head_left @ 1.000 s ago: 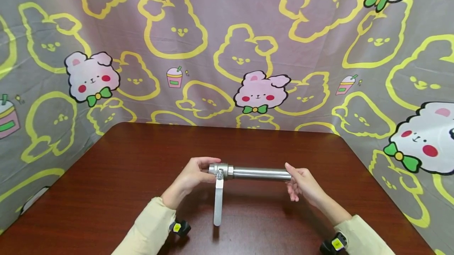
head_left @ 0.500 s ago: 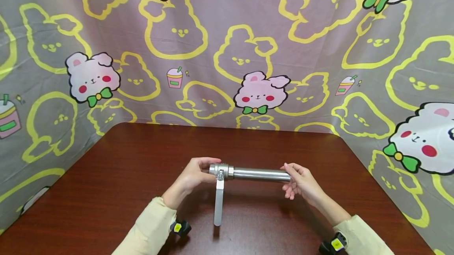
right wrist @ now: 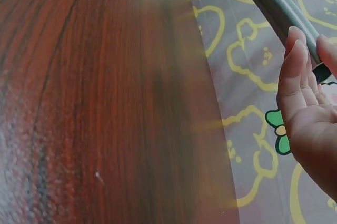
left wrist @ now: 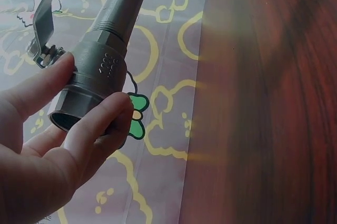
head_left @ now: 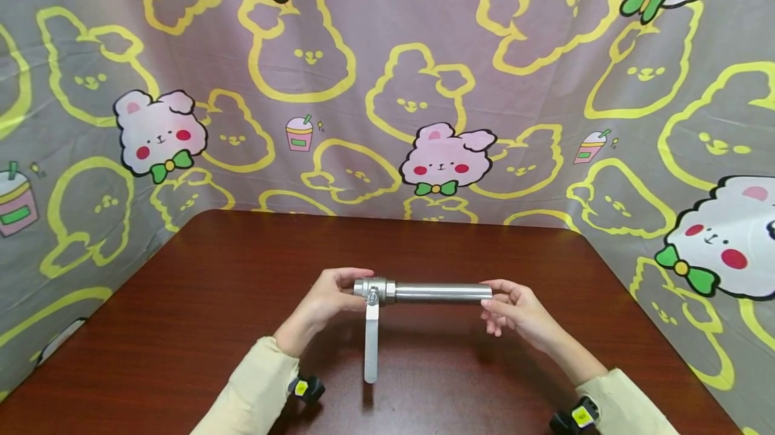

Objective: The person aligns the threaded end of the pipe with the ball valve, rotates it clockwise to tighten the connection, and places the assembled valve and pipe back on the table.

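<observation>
A metal ball valve [head_left: 379,290] is joined to a straight steel pipe [head_left: 445,292], and both are held level above the table. My left hand [head_left: 327,298] grips the valve's free end between thumb and fingers; in the left wrist view the hexagonal opening of the valve [left wrist: 79,95] faces my palm. The valve's flat lever handle [head_left: 371,347] points toward me. At the other end, my right hand [head_left: 517,310] pinches the pipe between thumb and fingers. The right wrist view shows the pipe [right wrist: 281,8] with its dark open end beside the thumb.
A dark reddish wooden table [head_left: 272,247] lies below the hands. Patterned cloth [head_left: 387,31] with rabbit drawings hangs behind and on both sides. A small black device with a yellow label [head_left: 307,389] sits at the left wrist, and a similar device [head_left: 575,416] at the right.
My right thumb has moved from the pipe's top to its near side, and the fingers have shifted round the end. The valve and pipe have moved slightly left; my left hand keeps its grip.
</observation>
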A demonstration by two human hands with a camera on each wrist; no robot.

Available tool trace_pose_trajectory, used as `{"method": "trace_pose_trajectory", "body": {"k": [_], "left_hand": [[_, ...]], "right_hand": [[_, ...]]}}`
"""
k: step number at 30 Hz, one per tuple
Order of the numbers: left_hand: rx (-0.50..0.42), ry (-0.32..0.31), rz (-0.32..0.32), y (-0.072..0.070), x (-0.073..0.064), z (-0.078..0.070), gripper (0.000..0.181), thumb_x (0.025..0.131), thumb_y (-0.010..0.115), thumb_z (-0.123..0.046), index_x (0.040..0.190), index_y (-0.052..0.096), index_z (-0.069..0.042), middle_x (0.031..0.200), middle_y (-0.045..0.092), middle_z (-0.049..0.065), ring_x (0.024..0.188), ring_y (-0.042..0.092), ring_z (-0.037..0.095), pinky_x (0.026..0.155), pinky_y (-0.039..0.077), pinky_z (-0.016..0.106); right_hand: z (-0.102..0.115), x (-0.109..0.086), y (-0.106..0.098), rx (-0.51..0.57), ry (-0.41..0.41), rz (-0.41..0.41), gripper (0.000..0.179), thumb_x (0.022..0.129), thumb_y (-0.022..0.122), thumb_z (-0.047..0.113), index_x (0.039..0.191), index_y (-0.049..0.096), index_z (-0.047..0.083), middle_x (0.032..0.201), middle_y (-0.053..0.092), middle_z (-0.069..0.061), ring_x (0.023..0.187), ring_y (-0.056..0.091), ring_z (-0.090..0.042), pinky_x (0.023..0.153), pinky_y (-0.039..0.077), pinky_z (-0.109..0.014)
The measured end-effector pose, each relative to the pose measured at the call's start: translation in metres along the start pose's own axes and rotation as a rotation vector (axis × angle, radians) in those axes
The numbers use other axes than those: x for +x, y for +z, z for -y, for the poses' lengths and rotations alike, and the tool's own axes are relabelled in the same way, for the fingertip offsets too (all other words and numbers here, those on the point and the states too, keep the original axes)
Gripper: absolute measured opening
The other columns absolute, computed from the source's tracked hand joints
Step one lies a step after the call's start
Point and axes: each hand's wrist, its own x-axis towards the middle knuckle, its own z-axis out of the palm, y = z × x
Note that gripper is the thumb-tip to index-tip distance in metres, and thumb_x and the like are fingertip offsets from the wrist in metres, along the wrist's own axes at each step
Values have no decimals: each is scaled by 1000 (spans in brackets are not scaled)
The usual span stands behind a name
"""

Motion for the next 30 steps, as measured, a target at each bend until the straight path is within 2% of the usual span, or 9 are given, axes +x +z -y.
{"method": "trace_pose_trajectory", "body": {"k": [7,13,20,23,30], "left_hand": [[-10,-5,7,1,0,1,50,65,61,15,114,50,16,92,61,15,74,57,17,63,50,29],[-13,5,32,2,1,0,51,65,62,14,114,50,16,90,61,14,74,57,16,62,50,27],[-2,16,39,5,2,-2,51,64,62,14,113,50,16,89,61,13,74,57,16,61,49,26],[9,20,36,5,2,-2,50,64,62,14,113,51,16,90,61,14,74,56,16,61,49,26],[23,15,37,5,1,-3,49,66,62,16,113,51,16,93,61,17,76,57,18,63,49,26]], "right_hand": [[-2,1,1,-23,30,-13,12,94,38,1,94,50,1,67,60,-5,53,59,-15,47,47,-22],[-1,3,6,-109,140,-112,30,98,33,23,84,50,2,58,56,-3,46,56,-13,42,45,-22],[3,4,10,-145,262,-236,50,97,33,34,62,51,2,44,50,-2,35,50,-13,33,39,-20],[4,4,10,-152,288,-260,50,96,36,33,61,54,2,45,52,-3,35,51,-13,34,39,-20],[7,4,11,-152,285,-242,39,94,44,28,68,54,0,53,59,-8,41,55,-13,39,43,-21]]}}
